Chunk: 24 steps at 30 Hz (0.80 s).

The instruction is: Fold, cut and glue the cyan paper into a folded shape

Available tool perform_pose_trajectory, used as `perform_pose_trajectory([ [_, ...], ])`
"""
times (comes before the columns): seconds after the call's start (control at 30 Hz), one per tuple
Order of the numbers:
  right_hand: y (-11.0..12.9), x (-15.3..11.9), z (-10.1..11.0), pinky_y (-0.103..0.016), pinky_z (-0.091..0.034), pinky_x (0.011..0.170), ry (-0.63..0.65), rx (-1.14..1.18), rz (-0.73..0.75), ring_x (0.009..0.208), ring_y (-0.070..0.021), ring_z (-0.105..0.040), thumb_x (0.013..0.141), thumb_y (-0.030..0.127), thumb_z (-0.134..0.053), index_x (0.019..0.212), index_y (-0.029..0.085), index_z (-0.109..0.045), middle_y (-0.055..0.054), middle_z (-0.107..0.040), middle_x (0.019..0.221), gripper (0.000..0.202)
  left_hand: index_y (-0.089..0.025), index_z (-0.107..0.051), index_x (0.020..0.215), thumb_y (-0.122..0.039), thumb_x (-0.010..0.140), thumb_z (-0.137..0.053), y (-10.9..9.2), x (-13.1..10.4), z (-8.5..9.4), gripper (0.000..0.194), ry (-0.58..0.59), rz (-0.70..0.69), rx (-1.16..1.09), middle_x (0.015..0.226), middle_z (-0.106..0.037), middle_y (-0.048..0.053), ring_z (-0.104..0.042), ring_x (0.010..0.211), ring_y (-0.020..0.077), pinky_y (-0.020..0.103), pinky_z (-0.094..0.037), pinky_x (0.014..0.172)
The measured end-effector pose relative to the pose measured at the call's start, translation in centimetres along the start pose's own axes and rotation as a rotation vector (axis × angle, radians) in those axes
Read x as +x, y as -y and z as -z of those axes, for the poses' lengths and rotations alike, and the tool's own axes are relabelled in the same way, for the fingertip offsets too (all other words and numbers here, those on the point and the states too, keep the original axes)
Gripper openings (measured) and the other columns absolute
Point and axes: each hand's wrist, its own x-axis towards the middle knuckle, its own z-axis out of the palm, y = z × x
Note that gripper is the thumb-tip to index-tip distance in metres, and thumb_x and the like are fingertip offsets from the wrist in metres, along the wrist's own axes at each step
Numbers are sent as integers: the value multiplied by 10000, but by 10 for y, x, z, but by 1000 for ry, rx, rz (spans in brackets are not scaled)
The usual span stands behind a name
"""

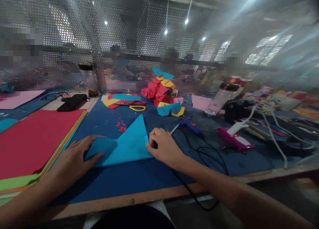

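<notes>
A folded sheet of bright blue paper [129, 146] lies on the blue tabletop, with one pointed corner standing up at the back. My left hand [77, 156] grips its left end, thumb in front and fingers behind. At the paper's right edge, my right hand [163, 146] has its fingers curled in and its thumb and forefinger pinching the edge. Small red paper scraps [121, 125] are scattered just behind the sheet. Scissors with red and yellow handles [137, 106] rest farther back, by some coloured paper pieces [119, 98].
A stack of coloured paper [42, 139] is at left, near a black phone [72, 103]. Behind stands a pile of red, yellow and blue folded pieces [161, 91]. At right are a blue glue gun [190, 126] with its cord, a magenta power adapter [235, 139] and a clear bottle [220, 99].
</notes>
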Motion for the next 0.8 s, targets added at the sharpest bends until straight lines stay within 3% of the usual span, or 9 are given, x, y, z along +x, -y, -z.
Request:
perform_pose_trajectory([
  [0.33,3,-2,2,-357,-328,793,-14,-79,-18,940,-209,-542,845,188,-660,731,201,-498,-25,-617,940,199,-279,-454,1472,-639,918,-526,5,-3,-4,664,-27,-19,114,1253,-672,115,-679,1096,371,534,-565,887],
  [0.47,1,-2,1,-357,-332,794,-29,-92,-17,915,-208,-535,844,204,-650,774,212,-480,-28,-618,953,184,-295,-562,1358,-563,980,-498,5,-2,-2,468,-111,-208,118,1393,-595,95,-593,1257,347,556,-510,1016],
  [0.6,0,-2,1,-357,-334,801,-31,-95,-2,928,-211,-537,858,219,-647,778,214,-479,-31,-624,964,185,-305,-645,1225,-386,1036,-481,0,-1,-1,264,-109,-441,62,1320,-687,24,-640,1229,264,479,-523,1040],
  [0.7,-1,-3,0,-358,-334,807,-31,-93,0,936,-214,-536,864,229,-649,785,213,-486,-32,-625,971,182,-279,-649,1230,-241,1041,-459,-3,-4,-2,270,-91,-547,9,1166,-765,0,-723,1081,195,352,-576,959],
  [0.8,-1,-2,0,-362,-332,813,-22,-85,1,945,-217,-534,869,234,-650,787,213,-489,-31,-625,980,181,-263,-637,1271,-201,1035,-460,-6,-6,-2,302,-36,-582,3,1177,-767,11,-731,1069,181,313,-586,926],
])
